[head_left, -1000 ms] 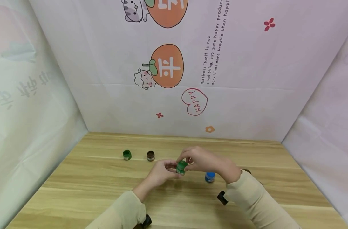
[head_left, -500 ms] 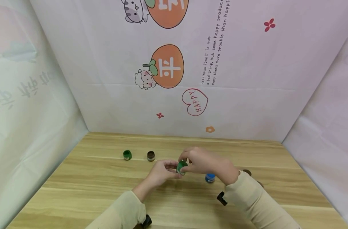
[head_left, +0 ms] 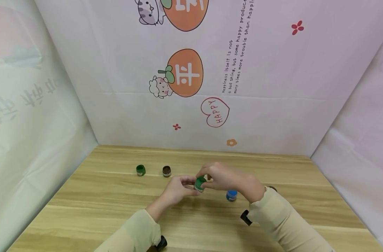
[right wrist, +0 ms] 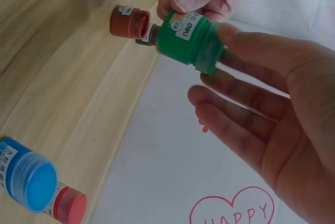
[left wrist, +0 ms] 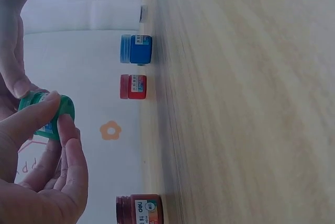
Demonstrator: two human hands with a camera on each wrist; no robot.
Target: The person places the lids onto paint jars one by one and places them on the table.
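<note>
In the head view my left hand [head_left: 175,190] grips a small green paint jar [head_left: 198,186] by its body, above the table. My right hand [head_left: 222,176] pinches the jar's green lid [right wrist: 210,51] between thumb and fingers. In the right wrist view the jar [right wrist: 180,36] is tilted sideways, with the lid at its mouth and the label facing the camera. The remaining right fingers spread below the lid. The left wrist view shows the left thumb and fingers around the jar [left wrist: 48,114]; part of it is hidden behind them.
On the wooden table [head_left: 100,210] stand an open green jar [head_left: 140,170] and an open brown jar [head_left: 167,171] at left. A lidded blue jar [head_left: 231,195] stands near my right wrist, with a red jar [left wrist: 134,87] near it. A dark round piece [head_left: 272,188] lies partly behind the right sleeve.
The right fingers have shifted slightly around the green lid, which sat more plainly in view above the jar a second ago. The left hand stays in place.
</note>
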